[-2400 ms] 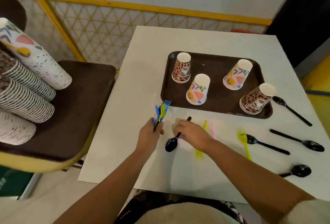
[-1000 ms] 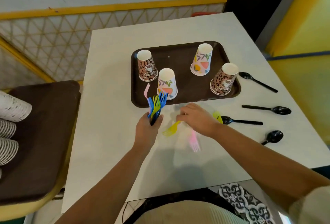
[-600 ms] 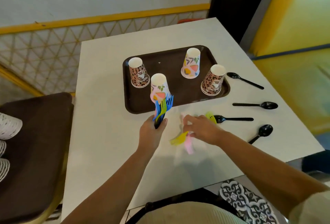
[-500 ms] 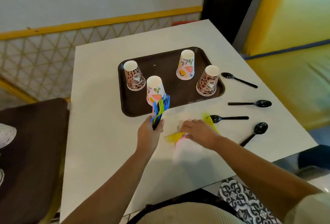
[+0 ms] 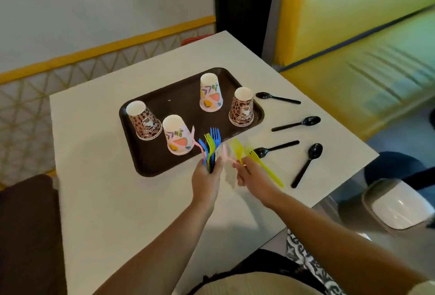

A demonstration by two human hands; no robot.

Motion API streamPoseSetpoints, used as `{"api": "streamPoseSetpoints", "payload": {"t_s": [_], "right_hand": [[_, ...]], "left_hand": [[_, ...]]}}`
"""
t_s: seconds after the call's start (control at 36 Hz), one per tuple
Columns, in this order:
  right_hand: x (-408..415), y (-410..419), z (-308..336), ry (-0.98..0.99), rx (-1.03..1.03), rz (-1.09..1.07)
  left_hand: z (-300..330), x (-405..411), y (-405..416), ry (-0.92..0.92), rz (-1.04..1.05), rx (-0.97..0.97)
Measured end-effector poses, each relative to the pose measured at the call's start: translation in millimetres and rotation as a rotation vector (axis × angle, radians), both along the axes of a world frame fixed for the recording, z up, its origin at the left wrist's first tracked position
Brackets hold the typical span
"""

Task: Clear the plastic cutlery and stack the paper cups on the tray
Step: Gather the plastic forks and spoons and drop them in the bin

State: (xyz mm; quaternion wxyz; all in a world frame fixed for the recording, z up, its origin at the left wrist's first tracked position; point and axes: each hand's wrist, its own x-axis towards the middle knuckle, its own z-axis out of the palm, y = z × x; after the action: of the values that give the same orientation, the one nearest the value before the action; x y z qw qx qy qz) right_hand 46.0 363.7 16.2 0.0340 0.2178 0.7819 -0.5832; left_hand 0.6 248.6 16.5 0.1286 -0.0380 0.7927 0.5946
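The white square counter lies bare toward seven o'clock. The brown plastic tray holds four upturned paper cups. At its five o'clock edge, left hand fingers grip the coloured plastic forks; right hand fingers pinch yellow and pink forks. Four black plastic spoons lie at three o'clock.

We seem to be in a small café or fast-food eatery. We see a white tabletop carrying a brown serving tray with upturned printed paper cups and disposable black plastic spoons, beside a yellow padded booth bench and a yellow-railed lattice partition.
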Motion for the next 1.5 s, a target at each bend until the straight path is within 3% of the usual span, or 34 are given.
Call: {"api": "streamPoseSetpoints", "payload": {"t_s": [0.11,0.25,0.33,0.42,0.58,0.75,0.92,1.17,1.33,1.5], "right_hand": [[2.6,-4.3,6.3,0.0,-0.08,-0.052],[5.8,-0.9,6.5,-0.049,-0.007,-0.081],[9.2,4.5,3.7,-0.016,0.142,-0.018],[13.8,2.2,2.9,0.003,0.134,-0.002],[22.9,13.0,17.3,-0.007,0.302,0.075],[27.7,45.3,-5.1,0.02,0.525,-0.063],[24.5,65.0,-26.5,-0.153,0.798,0.17],[8.8,71.0,-29.7,-0.16,0.81,0.229],[-3.5,86.2,-22.2,-0.064,0.701,0.128],[-17.2,113.8,-19.7,-0.092,0.658,0.129]], "left_hand": [[7.4,7.6,23.5,-0.066,-0.026,0.065],[8.4,8.9,42.3,-0.168,-0.021,0.108],[6.3,6.8,51.7,-0.272,0.011,0.151],[6.8,4.4,58.4,-0.309,-0.001,0.175],[4.5,-0.4,60.7,-0.224,-0.034,0.09],[5.0,-1.3,62.2,-0.14,-0.08,0.053],[10.1,2.1,61.6,-0.044,-0.19,0.007],[12.5,0.5,64.8,0.041,-0.205,-0.074],[12.2,-4.0,71.7,0.081,-0.207,-0.096],[16.5,-5.7,88.1,0.184,-0.243,-0.155]]}}
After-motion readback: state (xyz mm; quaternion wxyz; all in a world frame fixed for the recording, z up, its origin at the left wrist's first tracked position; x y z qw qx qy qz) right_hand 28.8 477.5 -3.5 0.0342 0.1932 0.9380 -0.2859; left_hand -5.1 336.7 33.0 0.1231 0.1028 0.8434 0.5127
